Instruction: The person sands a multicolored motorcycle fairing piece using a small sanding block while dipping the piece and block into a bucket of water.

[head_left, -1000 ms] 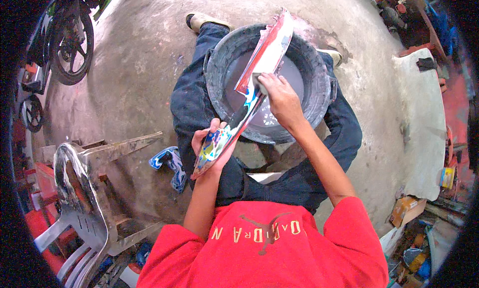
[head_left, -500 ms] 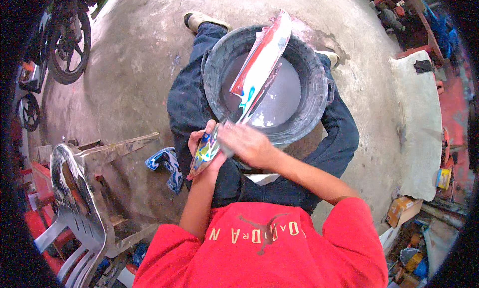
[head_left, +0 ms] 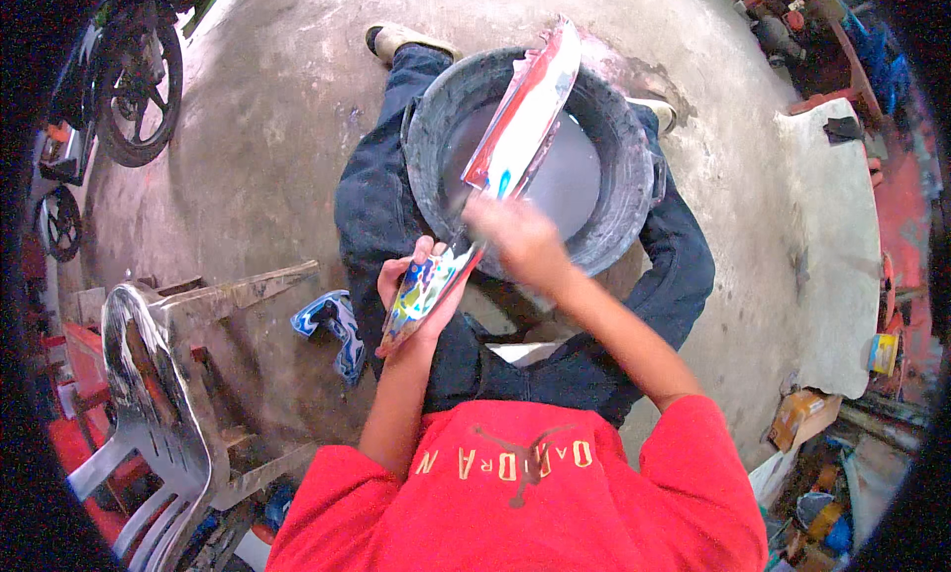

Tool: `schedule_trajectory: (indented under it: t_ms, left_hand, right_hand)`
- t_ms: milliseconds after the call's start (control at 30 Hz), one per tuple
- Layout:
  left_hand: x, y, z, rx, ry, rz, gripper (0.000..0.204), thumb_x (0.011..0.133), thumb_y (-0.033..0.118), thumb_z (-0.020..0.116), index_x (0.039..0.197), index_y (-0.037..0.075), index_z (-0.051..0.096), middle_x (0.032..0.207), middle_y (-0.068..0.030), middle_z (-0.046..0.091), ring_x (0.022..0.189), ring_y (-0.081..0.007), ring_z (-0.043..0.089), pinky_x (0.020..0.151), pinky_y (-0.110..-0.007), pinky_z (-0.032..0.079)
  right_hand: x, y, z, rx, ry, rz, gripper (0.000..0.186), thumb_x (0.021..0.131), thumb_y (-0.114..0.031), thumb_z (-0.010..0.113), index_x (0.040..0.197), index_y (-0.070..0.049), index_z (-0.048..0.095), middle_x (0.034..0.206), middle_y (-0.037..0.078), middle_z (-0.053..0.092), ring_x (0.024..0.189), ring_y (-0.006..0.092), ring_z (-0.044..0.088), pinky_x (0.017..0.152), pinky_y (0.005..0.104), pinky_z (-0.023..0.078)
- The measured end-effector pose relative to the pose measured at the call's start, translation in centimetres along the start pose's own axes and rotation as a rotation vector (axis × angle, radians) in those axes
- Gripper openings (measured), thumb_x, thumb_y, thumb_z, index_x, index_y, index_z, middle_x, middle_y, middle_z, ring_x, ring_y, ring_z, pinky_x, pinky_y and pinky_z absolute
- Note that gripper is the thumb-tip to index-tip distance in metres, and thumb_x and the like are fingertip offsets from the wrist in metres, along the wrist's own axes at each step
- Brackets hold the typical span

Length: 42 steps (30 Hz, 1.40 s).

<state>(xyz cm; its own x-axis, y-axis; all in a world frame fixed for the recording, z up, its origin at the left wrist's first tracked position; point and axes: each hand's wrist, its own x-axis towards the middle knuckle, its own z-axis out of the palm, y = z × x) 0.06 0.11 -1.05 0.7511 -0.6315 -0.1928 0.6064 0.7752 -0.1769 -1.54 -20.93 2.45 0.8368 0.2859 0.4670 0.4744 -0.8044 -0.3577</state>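
Observation:
A long painted motorcycle body panel, white and red with blue and multicoloured patches, slants from my lap across a dark round tub. My left hand grips the panel's near end, thumb and fingers on either side. Over the panel's narrow middle, by the tub's near rim, is my right hand. Motion blurs its fingers, and a small dark patch shows beneath them; what it is, I cannot make out. Greyish liquid lies in the tub, which stands between my legs.
A blue-and-white patterned part lies on the floor at left. Beside it are a wooden frame and a worn grey plastic chair. A motorcycle wheel stands far left. Shelving, a cardboard box and clutter line the right.
My right hand has slid forward and away along the panel, from beside my left hand toward the tub. The left hand keeps its grip, barely shifted.

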Motion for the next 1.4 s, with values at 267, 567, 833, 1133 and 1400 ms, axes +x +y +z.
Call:
schedule_trajectory:
  t_ms: [267, 567, 833, 1133, 1400]
  left_hand:
    - [-0.1, -1.2, 3.0, 0.019, 0.101, 0.062, 0.021, 0.080, 0.019, 0.065, 0.081, 0.008, 0.048, 0.078, -0.0062, 0.051, 0.091, -0.0231, 0.056, 0.111, -0.047, 0.036]
    - [0.3, -0.4, 1.3, -0.006, -0.006, 0.052, 0.020, 0.079, 0.019, 0.065, 0.081, 0.008, 0.048, 0.076, -0.0040, 0.050, 0.088, -0.0226, 0.055, 0.111, -0.046, 0.034]
    - [0.2, -0.6, 1.5, 0.052, 0.038, 0.051, 0.019, 0.082, 0.019, 0.063, 0.082, 0.008, 0.047, 0.080, -0.0045, 0.049, 0.091, -0.0212, 0.056, 0.111, -0.041, 0.034]
    - [0.1, -0.7, 1.5, -0.002, 0.035, 0.077, 0.018, 0.078, 0.019, 0.064, 0.081, 0.008, 0.050, 0.101, -0.0110, 0.063, 0.111, -0.0221, 0.057, 0.110, -0.042, 0.035]
    - [0.3, -0.3, 1.0, 0.065, 0.054, 0.080, 0.019, 0.083, 0.022, 0.063, 0.081, 0.009, 0.049, 0.079, -0.0045, 0.052, 0.093, -0.0215, 0.056, 0.115, -0.046, 0.030]
  right_hand:
    - [-1.4, -2.8, 0.6, 0.054, 0.004, -0.042, 0.045, 0.088, -0.008, 0.056, 0.132, -0.003, 0.059, 0.133, 0.017, 0.063, 0.124, 0.0306, 0.061, 0.107, 0.0466, 0.046]
    - [1.4, 2.7, 0.3, -0.145, 0.013, 0.196, 0.048, 0.088, -0.008, 0.055, 0.136, -0.002, 0.055, 0.133, 0.021, 0.061, 0.124, 0.0325, 0.060, 0.105, 0.0434, 0.048]
    - [1.3, 5.3, -0.1, -0.097, 0.038, 0.156, 0.049, 0.088, -0.011, 0.057, 0.136, -0.004, 0.056, 0.133, 0.016, 0.063, 0.124, 0.0325, 0.060, 0.107, 0.0465, 0.045]
    - [0.8, -0.2, 0.0, 0.146, -0.050, -0.227, 0.044, 0.089, -0.011, 0.056, 0.133, -0.007, 0.059, 0.135, 0.014, 0.062, 0.126, 0.0308, 0.060, 0.106, 0.0447, 0.048]
    - [0.9, 0.3, -0.3, -0.034, 0.048, -0.072, 0.040, 0.084, -0.012, 0.058, 0.123, -0.005, 0.059, 0.124, 0.013, 0.063, 0.107, 0.0316, 0.064, 0.093, 0.0432, 0.053]
